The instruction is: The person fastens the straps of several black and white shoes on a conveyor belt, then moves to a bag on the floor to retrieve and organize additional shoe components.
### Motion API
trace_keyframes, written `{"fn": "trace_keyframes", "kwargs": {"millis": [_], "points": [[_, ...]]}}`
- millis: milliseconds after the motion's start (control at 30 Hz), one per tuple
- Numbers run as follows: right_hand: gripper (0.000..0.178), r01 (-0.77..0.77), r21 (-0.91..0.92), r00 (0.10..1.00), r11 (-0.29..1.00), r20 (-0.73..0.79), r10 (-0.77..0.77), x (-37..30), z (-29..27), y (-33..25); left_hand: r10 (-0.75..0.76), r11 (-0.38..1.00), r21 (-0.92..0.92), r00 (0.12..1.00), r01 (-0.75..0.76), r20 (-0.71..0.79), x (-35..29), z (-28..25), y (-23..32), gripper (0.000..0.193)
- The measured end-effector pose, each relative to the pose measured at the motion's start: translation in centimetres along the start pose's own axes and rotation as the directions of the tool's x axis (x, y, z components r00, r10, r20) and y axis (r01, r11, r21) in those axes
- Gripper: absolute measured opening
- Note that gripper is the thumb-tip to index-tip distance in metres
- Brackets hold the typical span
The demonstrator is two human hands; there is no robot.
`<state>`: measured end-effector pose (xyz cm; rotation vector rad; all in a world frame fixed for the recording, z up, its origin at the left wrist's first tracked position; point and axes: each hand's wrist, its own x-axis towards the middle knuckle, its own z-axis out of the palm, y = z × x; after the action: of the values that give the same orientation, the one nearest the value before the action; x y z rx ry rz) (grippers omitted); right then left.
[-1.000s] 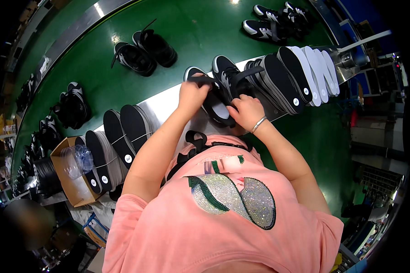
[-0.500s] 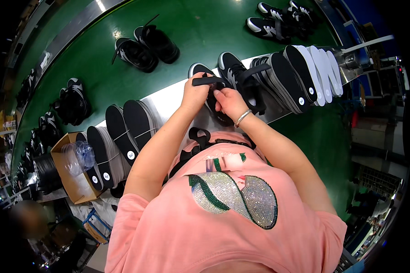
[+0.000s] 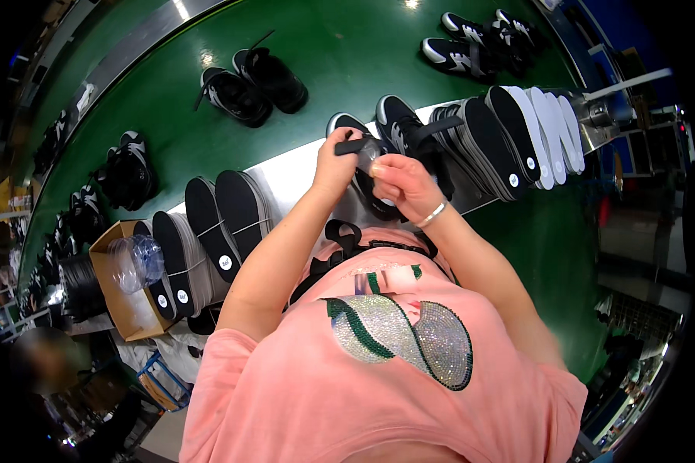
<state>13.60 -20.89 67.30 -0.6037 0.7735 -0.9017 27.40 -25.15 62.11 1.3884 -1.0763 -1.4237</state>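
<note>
A black sneaker with a silver toe [image 3: 346,120] stands on a metal ledge in front of me. My left hand [image 3: 333,163] is closed on the upper of this sneaker, beside its black tongue [image 3: 350,147]. Pinched in the fingers of my right hand [image 3: 409,184] is a clear plastic piece [image 3: 369,154], over the shoe's opening. The shoe's heel lies partly below my right hand. Its matching sneaker [image 3: 396,116] stands just to the right, with its black tongue sticking out to the right.
Black insoles [image 3: 483,139] and white insoles [image 3: 550,139] stand in a row at the right. Tied insole stacks [image 3: 243,208] stand at the left, beside a cardboard box [image 3: 144,330] holding clear plastic pieces [image 3: 135,262]. More sneakers [image 3: 266,81] sit on the green surface [image 3: 347,46] beyond the ledge.
My right hand has drawn back slightly to the right from the shoe's opening. The clear plastic piece now shows in its fingers. My left hand stays at the shoe.
</note>
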Motion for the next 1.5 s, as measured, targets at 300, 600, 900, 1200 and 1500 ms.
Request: {"fn": "trace_keyframes", "kwargs": {"millis": [300,600,900,1200,1500], "points": [[0.009,0.144,-0.681,0.971,0.718,-0.042,-0.235,-3.6,1.2,-3.7,0.293,0.943,0.065,0.906,-0.327,0.307,-6.6,-1.0,8.5,0.031],[0.017,0.154,-0.966,0.847,0.207,0.021,-0.531,-3.7,-5.0,-6.6,0.406,0.772,0.618,0.864,-0.150,-0.298,-9.3,-14.2,9.0,0.018],[0.038,-0.282,-0.926,0.808,-0.249,-0.089,-0.583,-5.9,-13.5,-8.5,0.861,0.014,0.571,0.281,0.821,-0.425,-19.8,-36.2,4.9,0.046],[0.040,-0.412,-0.859,0.814,-0.303,-0.197,-0.547,-5.4,-11.5,-9.3,0.092,0.875,0.466,0.991,-0.127,0.097,-7.4,-7.5,6.3,0.033],[0.015,0.052,-0.995,0.773,0.081,-0.011,-0.634,-7.9,-4.4,-11.1,0.464,0.627,0.642,0.874,-0.441,0.148,-2.3,1.2,0.6,0.027]]}}
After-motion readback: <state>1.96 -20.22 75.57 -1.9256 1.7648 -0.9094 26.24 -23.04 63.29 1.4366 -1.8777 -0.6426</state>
